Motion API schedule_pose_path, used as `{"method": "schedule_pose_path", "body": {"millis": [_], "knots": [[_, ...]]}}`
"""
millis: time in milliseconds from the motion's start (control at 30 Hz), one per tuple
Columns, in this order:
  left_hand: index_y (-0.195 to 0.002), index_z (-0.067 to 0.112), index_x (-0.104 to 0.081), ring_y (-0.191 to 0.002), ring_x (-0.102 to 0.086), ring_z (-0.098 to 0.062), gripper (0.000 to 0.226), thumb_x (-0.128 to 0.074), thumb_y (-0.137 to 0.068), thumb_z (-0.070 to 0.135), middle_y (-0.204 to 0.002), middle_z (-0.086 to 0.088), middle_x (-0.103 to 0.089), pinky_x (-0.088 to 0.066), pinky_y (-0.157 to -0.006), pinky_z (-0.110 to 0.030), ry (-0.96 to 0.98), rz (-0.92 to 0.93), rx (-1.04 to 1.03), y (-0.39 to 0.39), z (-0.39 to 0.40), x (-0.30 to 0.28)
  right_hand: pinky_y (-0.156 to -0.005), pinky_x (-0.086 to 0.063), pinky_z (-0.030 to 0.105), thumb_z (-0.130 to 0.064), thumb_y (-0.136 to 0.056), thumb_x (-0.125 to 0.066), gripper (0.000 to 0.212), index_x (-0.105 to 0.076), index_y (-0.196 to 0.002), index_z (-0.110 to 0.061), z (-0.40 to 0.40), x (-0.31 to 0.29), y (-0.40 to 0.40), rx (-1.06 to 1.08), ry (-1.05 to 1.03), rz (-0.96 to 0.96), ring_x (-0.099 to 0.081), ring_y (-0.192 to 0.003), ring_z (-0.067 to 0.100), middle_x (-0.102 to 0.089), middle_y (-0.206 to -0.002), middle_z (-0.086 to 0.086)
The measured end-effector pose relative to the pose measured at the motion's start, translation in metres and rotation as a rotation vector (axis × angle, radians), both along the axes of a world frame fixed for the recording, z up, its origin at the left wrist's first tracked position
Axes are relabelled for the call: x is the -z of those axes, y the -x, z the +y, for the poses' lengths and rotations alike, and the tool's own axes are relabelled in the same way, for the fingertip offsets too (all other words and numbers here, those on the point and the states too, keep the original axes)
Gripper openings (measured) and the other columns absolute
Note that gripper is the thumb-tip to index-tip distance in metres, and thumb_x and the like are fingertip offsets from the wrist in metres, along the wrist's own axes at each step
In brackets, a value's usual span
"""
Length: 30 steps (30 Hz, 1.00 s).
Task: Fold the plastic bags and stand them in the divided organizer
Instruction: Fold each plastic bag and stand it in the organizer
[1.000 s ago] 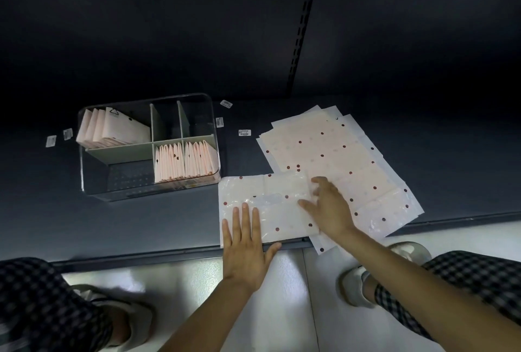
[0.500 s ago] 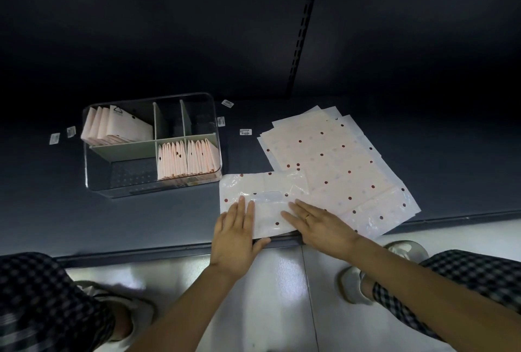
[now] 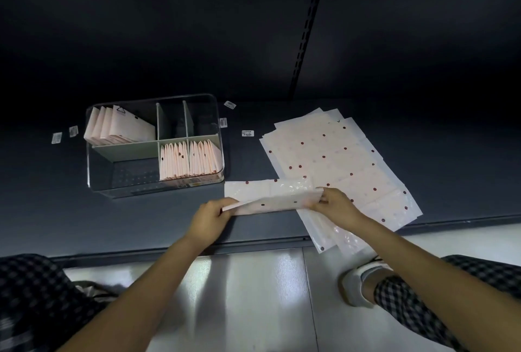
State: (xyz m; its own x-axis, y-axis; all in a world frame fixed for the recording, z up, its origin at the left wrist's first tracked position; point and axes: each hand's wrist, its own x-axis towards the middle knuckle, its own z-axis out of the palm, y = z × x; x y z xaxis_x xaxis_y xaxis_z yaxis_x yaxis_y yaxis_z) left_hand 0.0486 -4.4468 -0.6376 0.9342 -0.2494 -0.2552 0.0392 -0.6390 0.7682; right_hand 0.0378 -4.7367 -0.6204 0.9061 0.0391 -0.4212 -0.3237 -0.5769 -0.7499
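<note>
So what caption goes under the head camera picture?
Both hands, left hand and right hand, fold a dotted plastic bag beside the divided organizer.

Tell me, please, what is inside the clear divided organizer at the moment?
The organizer holds folded bags standing in its far left compartment and two rows in the near right. The near left compartment looks empty. The two narrow far compartments are too dark to judge.

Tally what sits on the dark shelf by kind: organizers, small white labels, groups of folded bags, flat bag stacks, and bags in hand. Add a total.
Divided organizer: 1
Small white labels: 5
Groups of folded bags standing in the organizer: 3
Stack of flat dotted bags: 1
Bag being folded, held by the left hand and right hand: 1
Total: 11
</note>
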Motion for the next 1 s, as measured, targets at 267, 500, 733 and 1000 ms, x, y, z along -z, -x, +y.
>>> {"method": "schedule_pose_path", "body": {"millis": [267, 500, 733, 1000], "knots": [[-0.125, 0.001, -0.05, -0.108, -0.049, -0.037, 0.042, -0.062, -0.089, 0.017, -0.118, -0.019, -0.054, -0.041, -0.088, -0.044, -0.254, -0.228, -0.399, 0.011, -0.039, -0.012, -0.055, -0.019, 0.032, -0.023, -0.089, -0.061, 0.052, -0.023, -0.055, -0.017, 0.017, 0.011, -0.018, 0.208, 0.202, 0.032, -0.026, -0.057, 0.016, -0.025, -0.057, 0.0], [-0.15, 0.016, 0.009, -0.141, 0.025, -0.02, 0.072, -0.02, -0.097, 0.056, -0.157, -0.002, 0.018, 0.018, -0.114, -0.039, -0.587, -0.281, 0.302, 0.02, -0.078, 0.018, -0.051, -0.018, 0.03, -0.027, -0.089, -0.061, 0.054, -0.02, -0.054, -0.018, 0.019, 0.015, -0.023, 0.204, 0.297, 0.058, -0.024, -0.053, 0.014, -0.022, -0.055, -0.001], [-0.136, 0.022, 0.033, -0.131, 0.04, -0.016, 0.077, -0.007, -0.09, 0.067, -0.148, 0.002, 0.035, 0.022, -0.112, -0.042, -0.697, -0.187, 0.405, 0.006, -0.061, 0.04, -0.07, -0.037, 0.028, -0.033, -0.088, -0.062, 0.022, -0.055, -0.087, -0.013, 0.024, 0.017, -0.019, 0.388, 0.256, 0.117, -0.054, -0.083, 0.019, -0.054, -0.083, -0.002], [-0.147, 0.024, 0.016, -0.138, 0.03, -0.011, 0.084, -0.019, -0.087, 0.071, -0.154, 0.006, 0.025, 0.023, -0.112, -0.038, -0.56, -0.218, 0.525, -0.007, -0.044, 0.033, -0.076, -0.043, 0.027, -0.025, -0.08, -0.074, 0.039, -0.062, -0.105, 0.002, 0.022, 0.003, -0.018, 0.564, -0.049, 0.363, -0.055, -0.088, 0.023, -0.06, -0.099, 0.01]]}}
